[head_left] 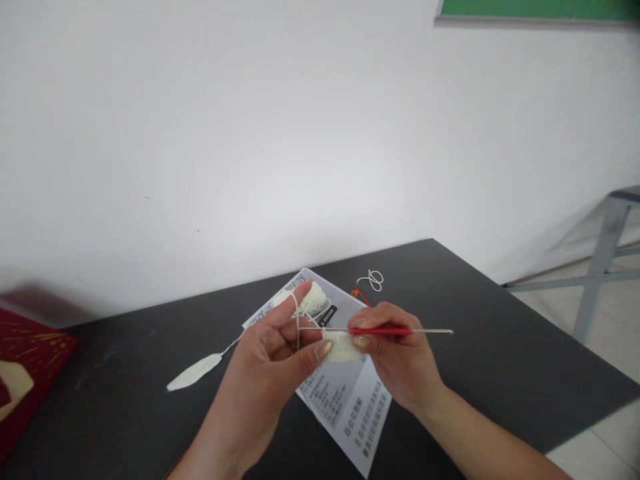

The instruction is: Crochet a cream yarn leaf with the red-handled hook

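Yarn, cream and thin, runs taut over the raised forefinger of the left hand, and down at thumb level that hand pinches a small crocheted piece between thumb and a curled finger. The piece is pale cream, ribbed in short rows, a little oblong strip, held in the air just above the table, between the two hands. The right hand has its fingers closed on a crochet hook, thumb and forefinger pressed on the red grip; the bare metal shaft pokes out to the right, the working end lies level across to the left, over the top edge of the strip. Beneath the hands lies a printed instruction sheet, white with dark lettering, and a ball of the same cream yarn sits on its far end. A finished cream leaf shape rests on the dark tabletop to the left, a loose white loop of thread beyond the sheet, a red box at the left edge.
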### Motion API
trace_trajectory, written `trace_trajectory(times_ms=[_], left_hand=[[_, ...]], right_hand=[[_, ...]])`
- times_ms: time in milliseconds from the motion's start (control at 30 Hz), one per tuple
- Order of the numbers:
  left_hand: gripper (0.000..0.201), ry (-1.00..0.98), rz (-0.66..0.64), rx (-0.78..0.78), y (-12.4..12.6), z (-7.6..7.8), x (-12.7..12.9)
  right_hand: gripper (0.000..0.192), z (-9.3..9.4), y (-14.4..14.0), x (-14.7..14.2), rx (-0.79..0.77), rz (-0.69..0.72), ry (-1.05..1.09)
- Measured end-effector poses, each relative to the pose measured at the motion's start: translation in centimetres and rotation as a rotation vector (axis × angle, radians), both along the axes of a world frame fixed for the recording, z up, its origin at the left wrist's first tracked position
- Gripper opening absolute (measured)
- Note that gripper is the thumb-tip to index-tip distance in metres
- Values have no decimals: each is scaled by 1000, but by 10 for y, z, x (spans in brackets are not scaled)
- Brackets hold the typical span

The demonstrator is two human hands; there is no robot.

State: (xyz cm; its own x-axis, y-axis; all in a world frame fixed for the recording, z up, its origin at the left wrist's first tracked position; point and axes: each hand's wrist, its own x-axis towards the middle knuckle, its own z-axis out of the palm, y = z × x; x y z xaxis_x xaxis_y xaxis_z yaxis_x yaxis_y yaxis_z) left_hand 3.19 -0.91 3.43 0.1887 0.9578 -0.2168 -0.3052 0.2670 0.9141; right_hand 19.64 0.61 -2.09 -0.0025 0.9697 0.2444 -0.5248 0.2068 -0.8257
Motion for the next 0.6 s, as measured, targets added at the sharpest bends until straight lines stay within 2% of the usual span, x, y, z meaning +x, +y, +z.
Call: trace_trajectory(times_ms=[367, 600], left_hand=[[77, -5, -2, 8, 1, -1, -2], [75, 3, -53, -5, 2, 5, -7]], right_hand=[[16, 2, -1, -1, -13, -13, 5], [15, 3, 0, -1, -9, -15, 14]])
